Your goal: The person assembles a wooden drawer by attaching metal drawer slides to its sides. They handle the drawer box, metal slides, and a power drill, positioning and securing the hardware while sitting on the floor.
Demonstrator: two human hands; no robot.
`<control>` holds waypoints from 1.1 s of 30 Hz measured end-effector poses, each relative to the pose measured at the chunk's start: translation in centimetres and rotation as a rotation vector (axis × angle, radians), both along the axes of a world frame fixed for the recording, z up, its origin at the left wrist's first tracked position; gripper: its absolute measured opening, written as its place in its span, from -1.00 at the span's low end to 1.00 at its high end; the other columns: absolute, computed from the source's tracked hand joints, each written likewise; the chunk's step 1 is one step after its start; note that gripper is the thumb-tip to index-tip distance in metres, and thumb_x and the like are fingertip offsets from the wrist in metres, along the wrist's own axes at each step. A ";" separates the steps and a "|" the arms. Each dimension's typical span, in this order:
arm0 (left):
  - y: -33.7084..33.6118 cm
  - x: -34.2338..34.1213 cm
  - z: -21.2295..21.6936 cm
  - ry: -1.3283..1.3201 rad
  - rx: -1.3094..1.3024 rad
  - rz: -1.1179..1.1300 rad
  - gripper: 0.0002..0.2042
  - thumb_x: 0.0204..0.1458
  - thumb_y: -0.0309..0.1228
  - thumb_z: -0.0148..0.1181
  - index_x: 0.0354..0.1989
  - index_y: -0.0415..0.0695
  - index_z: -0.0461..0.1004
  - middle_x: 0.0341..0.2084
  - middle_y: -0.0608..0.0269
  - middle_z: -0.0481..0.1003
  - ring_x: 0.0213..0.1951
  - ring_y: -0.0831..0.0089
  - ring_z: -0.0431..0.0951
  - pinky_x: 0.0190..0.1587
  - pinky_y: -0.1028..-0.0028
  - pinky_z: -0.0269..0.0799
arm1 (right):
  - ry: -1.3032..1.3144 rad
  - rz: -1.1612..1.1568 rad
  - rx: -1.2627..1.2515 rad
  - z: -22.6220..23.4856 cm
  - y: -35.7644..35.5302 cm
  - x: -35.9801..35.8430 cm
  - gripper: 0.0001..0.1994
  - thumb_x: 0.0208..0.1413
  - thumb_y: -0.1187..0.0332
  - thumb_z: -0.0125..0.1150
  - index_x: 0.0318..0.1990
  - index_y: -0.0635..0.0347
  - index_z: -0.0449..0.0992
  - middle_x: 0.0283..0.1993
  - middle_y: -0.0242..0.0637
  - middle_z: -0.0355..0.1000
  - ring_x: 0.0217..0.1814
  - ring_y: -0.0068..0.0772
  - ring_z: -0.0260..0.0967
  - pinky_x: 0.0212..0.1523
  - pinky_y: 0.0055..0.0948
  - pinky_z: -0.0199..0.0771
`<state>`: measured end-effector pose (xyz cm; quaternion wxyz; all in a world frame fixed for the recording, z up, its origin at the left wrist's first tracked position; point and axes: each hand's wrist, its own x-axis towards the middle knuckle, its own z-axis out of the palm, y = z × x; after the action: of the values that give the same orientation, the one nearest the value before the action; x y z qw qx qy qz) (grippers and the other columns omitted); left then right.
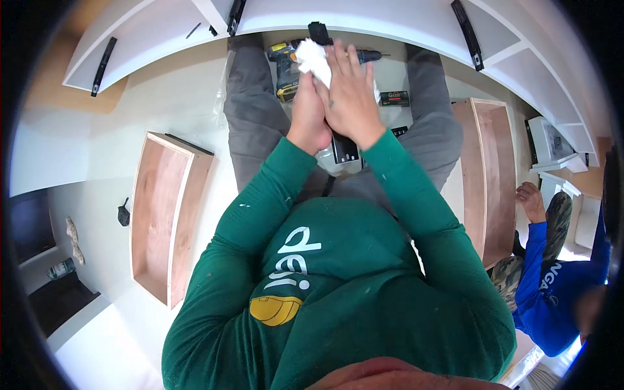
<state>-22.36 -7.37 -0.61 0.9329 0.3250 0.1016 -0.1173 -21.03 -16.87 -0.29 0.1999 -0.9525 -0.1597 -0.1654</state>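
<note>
Between my raised palms, in front of me, is a crumpled white tissue (313, 58), part of which sticks out past the fingertips. My left hand (308, 116) is closed on the tissue from the left side, its fingers mostly hidden. Laid flat against it, my right hand (350, 97) has its fingers stretched out and slightly apart. Behind the hands lies a cordless drill (283, 70) in dark blue and yellow, with its bit pointing right. Below the wrists, a black flat piece (344, 149) with light marks shows between my legs.
Wooden drawer boxes stand at my left (156, 214) and right (497, 182). A white cabinet frame (383, 19) with black slide rails (467, 36) curves across the far side. A small black box (394, 98) lies by my right leg. A co-worker in blue (552, 299) sits at the right.
</note>
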 end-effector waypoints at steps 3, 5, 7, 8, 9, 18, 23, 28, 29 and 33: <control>1.0 -0.9 -0.6 0.071 0.051 -0.010 -0.33 0.32 0.28 -0.30 0.26 -0.04 0.34 0.19 0.20 0.45 0.25 0.27 0.42 0.30 0.24 0.32 | 0.082 0.170 -0.023 -0.9 -1.8 -3.9 -0.36 0.27 0.15 0.07 0.44 0.25 0.18 0.55 -0.04 0.02 0.62 0.09 -0.15 0.50 0.33 -0.20; 1.8 -1.5 -0.8 0.207 -0.062 -0.202 -0.27 0.29 0.34 -0.33 0.25 -0.07 0.34 0.14 0.20 0.49 0.26 0.27 0.42 0.28 0.21 0.34 | 0.179 0.285 -0.025 -1.1 -3.2 -6.2 -0.33 0.21 0.18 0.16 0.45 0.20 0.19 0.56 -0.08 0.02 0.63 0.08 -0.16 0.52 0.31 -0.21; 1.7 -2.1 -1.0 0.216 -0.072 -0.266 -0.23 0.28 0.36 -0.35 0.27 -0.08 0.33 0.15 0.19 0.49 0.27 0.28 0.40 0.32 0.22 0.29 | 0.215 0.402 -0.034 -1.0 -4.5 -7.5 -0.31 0.19 0.18 0.19 0.45 0.18 0.19 0.57 -0.08 0.00 0.63 0.08 -0.16 0.51 0.32 -0.22; 1.4 -2.3 -1.0 0.246 -0.068 -0.289 -0.21 0.27 0.38 -0.36 0.28 -0.08 0.33 0.15 0.18 0.49 0.28 0.28 0.39 0.34 0.22 0.26 | 0.226 0.397 -0.091 -0.8 -4.9 -7.6 -0.27 0.15 0.17 0.23 0.46 0.18 0.17 0.57 -0.08 0.00 0.63 0.12 -0.17 0.50 0.32 -0.17; 0.9 -2.3 -0.9 0.152 0.047 -0.224 -0.21 0.27 0.38 -0.37 0.30 -0.08 0.32 0.17 0.16 0.48 0.29 0.29 0.38 0.36 0.23 0.22 | 0.185 0.311 -0.098 -0.7 -5.1 -7.1 -0.26 0.15 0.16 0.23 0.46 0.18 0.16 0.57 -0.09 0.00 0.63 0.13 -0.18 0.50 0.32 -0.16; -0.8 -3.1 -1.3 -0.101 0.476 -0.433 -0.47 0.40 0.16 -0.35 0.05 -0.07 0.31 -0.43 0.24 0.50 -0.54 0.48 0.49 -0.46 0.45 0.47 | -0.042 -0.157 0.641 -1.7 -5.0 4.2 -0.45 0.28 0.05 0.15 0.27 0.23 0.35 0.19 0.22 0.39 0.17 0.31 0.40 0.15 -0.02 0.41; -0.2 -1.8 -1.1 -0.154 0.487 -0.511 -0.65 0.42 -0.03 -0.17 0.02 -0.07 0.30 -0.46 0.26 0.46 -0.53 0.49 0.45 -0.45 0.46 0.45 | 0.071 -0.374 0.940 -2.5 -8.0 8.4 -0.58 0.26 0.04 0.26 -0.08 0.29 0.63 -0.35 -0.24 0.62 -0.35 -0.52 0.50 -0.26 -0.39 0.51; 1.5 2.6 0.3 -0.251 0.604 -0.558 -0.67 0.41 -0.13 -0.10 0.14 -0.08 0.29 -0.41 0.27 0.47 -0.52 0.51 0.45 -0.44 0.48 0.43 | 0.414 0.066 2.096 -4.2 -16.2 9.4 -0.58 0.43 0.03 -0.05 0.13 0.18 0.46 -0.15 -0.13 0.57 -0.20 -0.19 0.57 -0.17 -0.16 0.63; 1.7 3.8 0.4 -0.331 0.669 -0.550 -0.65 0.40 -0.13 -0.09 0.19 -0.08 0.28 -0.41 0.28 0.47 -0.52 0.52 0.44 -0.44 0.48 0.43 | 0.425 0.109 2.166 -4.8 -17.4 9.2 -0.58 0.44 0.07 -0.06 0.20 0.18 0.42 -0.10 -0.14 0.57 -0.15 -0.15 0.60 -0.14 -0.09 0.66; 1.5 10.5 0.8 -0.950 1.616 -0.047 -0.55 0.33 -0.22 0.07 0.32 -0.09 0.21 -0.39 0.04 0.48 -0.33 0.06 0.58 -0.24 0.22 0.51 | 0.411 -0.257 2.122 -7.0 -19.6 7.6 -0.64 0.41 0.12 0.01 0.12 0.18 0.50 -0.11 -0.27 0.58 -0.16 -0.24 0.58 -0.14 -0.15 0.66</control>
<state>-11.89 -5.86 0.17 0.3653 0.8903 -0.2460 0.1153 -13.42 -36.44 -7.29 0.9247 -0.3138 0.2016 -0.0763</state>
